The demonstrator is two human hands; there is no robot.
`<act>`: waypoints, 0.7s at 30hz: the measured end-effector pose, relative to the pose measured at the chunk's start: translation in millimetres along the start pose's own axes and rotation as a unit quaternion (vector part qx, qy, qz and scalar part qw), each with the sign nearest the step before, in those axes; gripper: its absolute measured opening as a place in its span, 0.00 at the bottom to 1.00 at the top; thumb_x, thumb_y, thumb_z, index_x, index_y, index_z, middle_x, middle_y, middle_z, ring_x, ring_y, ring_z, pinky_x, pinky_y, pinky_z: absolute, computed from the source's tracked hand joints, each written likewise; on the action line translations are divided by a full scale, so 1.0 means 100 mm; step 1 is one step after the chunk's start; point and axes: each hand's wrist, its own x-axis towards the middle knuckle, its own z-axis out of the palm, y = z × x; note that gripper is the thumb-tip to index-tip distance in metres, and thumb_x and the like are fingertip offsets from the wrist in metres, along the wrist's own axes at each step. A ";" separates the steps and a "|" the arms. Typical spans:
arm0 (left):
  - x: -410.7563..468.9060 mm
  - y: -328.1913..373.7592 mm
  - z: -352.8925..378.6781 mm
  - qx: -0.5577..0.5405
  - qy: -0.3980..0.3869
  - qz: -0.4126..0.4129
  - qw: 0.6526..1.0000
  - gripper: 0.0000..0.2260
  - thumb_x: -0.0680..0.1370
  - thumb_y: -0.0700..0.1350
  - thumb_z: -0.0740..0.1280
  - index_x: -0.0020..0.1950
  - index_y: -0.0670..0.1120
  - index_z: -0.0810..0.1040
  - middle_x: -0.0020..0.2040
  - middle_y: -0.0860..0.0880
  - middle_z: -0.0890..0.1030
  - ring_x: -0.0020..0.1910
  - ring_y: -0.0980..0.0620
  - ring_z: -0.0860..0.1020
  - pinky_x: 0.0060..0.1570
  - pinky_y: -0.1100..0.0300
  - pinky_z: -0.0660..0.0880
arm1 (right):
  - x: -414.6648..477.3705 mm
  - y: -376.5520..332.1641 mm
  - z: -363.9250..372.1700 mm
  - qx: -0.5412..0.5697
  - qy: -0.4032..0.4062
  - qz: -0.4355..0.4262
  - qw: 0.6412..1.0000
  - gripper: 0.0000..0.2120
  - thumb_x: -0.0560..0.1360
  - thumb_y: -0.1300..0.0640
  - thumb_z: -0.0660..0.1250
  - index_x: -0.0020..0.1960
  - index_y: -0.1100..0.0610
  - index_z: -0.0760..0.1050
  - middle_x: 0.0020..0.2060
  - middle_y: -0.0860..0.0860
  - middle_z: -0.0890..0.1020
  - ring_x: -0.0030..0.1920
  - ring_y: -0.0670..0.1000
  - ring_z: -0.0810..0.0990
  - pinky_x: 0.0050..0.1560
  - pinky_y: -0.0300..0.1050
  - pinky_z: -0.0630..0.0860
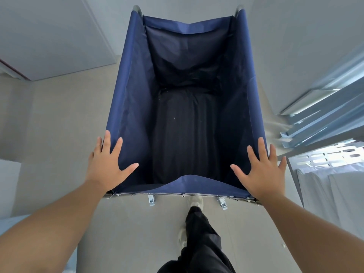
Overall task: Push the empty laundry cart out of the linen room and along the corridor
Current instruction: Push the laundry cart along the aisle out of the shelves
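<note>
Head view: looking straight down into the laundry cart [134, 91], which fills the middle of the frame.
Cart: a deep navy fabric bag hung on a metal frame, standing on the pale floor [59, 119]; nothing lies in its dark bottom.
Left hand [107, 166]: flat and open, fingers spread, palm pressed on the near left corner of the bag's rim.
Right hand [262, 170]: likewise open and spread (thumb pointing inward), resting on the near right corner of the rim.
Near edge: a metal bar [183, 195] runs under the fabric, with two small brackets hanging below it.
Person: a leg in dark trousers [199, 233] and a light shoe [196, 202] just behind the cart.
Right side: a metal shelf rack [319, 115] near the cart, with white linen [331, 194] folded below it.
Left side: pale wall panels [49, 36] beside the cart.
</note>
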 end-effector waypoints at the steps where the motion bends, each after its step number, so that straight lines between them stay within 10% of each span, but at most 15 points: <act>1: 0.05 -0.01 0.00 0.002 0.002 0.002 1.000 0.47 0.71 0.78 0.52 0.81 0.49 0.59 0.83 0.39 0.49 0.80 0.32 0.54 0.69 0.35 0.67 | 0.04 -0.02 -0.01 -0.001 -0.001 0.001 1.000 0.43 0.74 0.24 0.42 0.78 0.49 0.62 0.83 0.53 0.51 0.81 0.63 0.53 0.74 0.70 0.56; 21: 1.35 -0.34 -0.18 0.011 0.020 0.034 0.999 0.45 0.71 0.74 0.64 0.79 0.47 0.63 0.83 0.40 0.49 0.78 0.31 0.58 0.65 0.33 0.71 | 0.98 -0.49 -0.30 0.027 -0.022 0.032 0.999 0.41 0.75 0.26 0.49 0.79 0.51 0.63 0.82 0.54 0.55 0.80 0.64 0.55 0.73 0.70 0.56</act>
